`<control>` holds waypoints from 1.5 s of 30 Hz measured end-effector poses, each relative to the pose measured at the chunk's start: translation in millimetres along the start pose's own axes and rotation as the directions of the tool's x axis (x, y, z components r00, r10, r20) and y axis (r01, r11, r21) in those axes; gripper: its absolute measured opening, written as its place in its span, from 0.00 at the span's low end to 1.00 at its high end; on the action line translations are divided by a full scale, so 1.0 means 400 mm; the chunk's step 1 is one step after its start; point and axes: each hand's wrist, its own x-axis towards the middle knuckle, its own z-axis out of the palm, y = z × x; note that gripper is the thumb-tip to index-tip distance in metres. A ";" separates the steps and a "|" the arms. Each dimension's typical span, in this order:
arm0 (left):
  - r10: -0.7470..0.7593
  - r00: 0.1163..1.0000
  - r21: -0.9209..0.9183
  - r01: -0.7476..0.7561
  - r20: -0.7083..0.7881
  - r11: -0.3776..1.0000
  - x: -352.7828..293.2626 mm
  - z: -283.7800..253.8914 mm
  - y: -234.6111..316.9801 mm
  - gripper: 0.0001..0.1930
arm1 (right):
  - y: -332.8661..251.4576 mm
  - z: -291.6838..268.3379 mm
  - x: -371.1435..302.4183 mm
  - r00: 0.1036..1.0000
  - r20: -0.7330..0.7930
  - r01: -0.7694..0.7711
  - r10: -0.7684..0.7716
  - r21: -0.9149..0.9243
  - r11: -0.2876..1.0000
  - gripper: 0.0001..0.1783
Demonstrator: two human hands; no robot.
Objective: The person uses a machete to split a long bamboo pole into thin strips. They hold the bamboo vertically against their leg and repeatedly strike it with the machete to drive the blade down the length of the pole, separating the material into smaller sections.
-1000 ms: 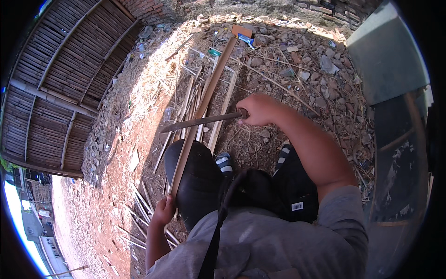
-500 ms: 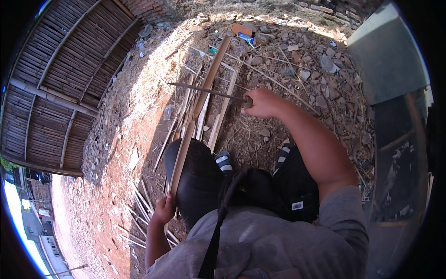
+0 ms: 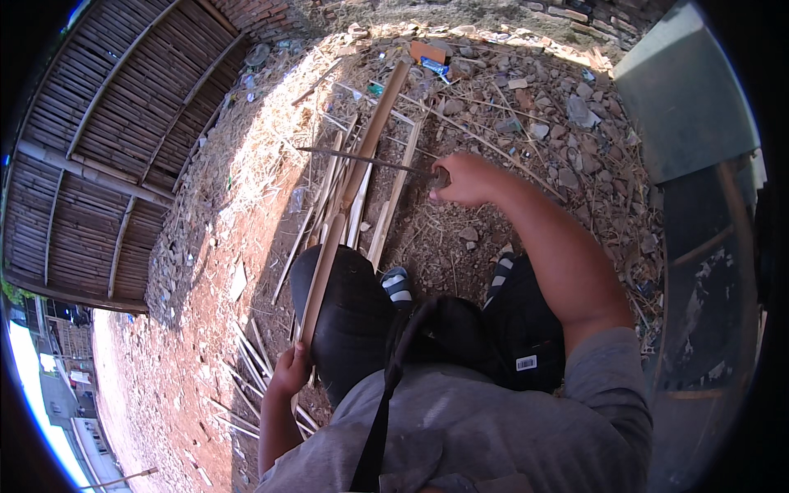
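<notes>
My left hand [image 3: 290,370] is closed around the near end of a split bamboo length [image 3: 323,267]. Its hollow side faces up, and it runs along my left thigh and away over the ground. My right hand [image 3: 464,178] grips the short handle of a long, narrow knife [image 3: 353,154]. The blade points left and crosses over the bamboo beyond my knee; whether it touches I cannot tell. Under the crossing lie several loose bamboo strips [image 3: 394,197] on the dirt.
More thin strips [image 3: 255,361] lie left of my left forearm. Rubble and stones [image 3: 567,148] spread at the far right, beside a grey panel [image 3: 690,99]. A bamboo slat wall [image 3: 99,123] stands at the left, and a brick wall [image 3: 255,20] at the back.
</notes>
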 end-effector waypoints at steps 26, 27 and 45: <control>-0.008 0.998 0.120 0.015 -0.063 0.993 0.000 0.005 0.016 0.34 | -0.007 -0.010 -0.011 0.996 -0.079 -0.046 0.041 -0.064 0.997 0.18; -0.006 0.998 0.137 0.015 -0.065 0.990 -0.005 0.004 0.019 0.34 | -0.044 -0.012 -0.017 1.000 -0.002 -0.020 0.020 -0.078 0.997 0.17; 0.058 0.994 0.225 -0.035 -0.096 0.974 0.002 0.005 0.028 0.34 | 0.027 -0.031 -0.012 0.984 -0.116 -0.134 0.138 0.046 0.990 0.25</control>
